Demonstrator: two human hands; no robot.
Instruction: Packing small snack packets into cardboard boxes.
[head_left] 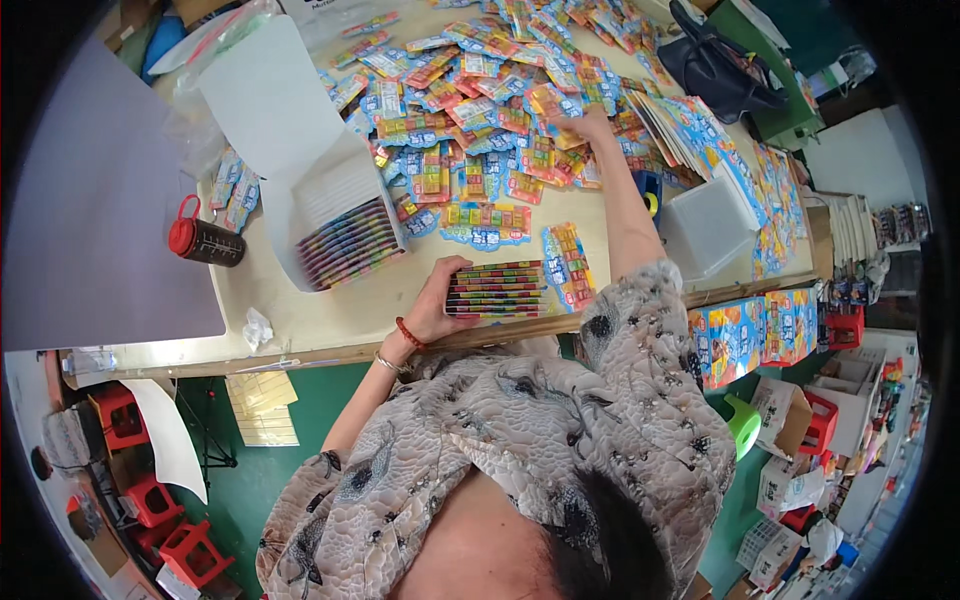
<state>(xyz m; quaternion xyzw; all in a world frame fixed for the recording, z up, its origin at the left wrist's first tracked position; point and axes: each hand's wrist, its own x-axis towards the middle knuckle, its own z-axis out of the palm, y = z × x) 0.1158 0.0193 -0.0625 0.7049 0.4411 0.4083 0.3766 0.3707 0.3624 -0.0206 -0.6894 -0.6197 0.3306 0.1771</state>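
While left hand (432, 305) steadies stack (497, 290), right hand (588, 125) grabs pkt (553, 102) (colourful)

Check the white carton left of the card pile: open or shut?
Open. The white carton has its flap folded back, and rows of colourful packs show inside, filling only its near end.

Matt cream surface (330, 300), smooth, wood-edged. Upon it, glossy printed card packs (487, 222) under clear plastic blisters. Beside the left hand (432, 305), a shiny striped stack (497, 289). Left of that stack, a white paper-lined box (300, 150) and a dark flask (205, 240), red plastic cap.
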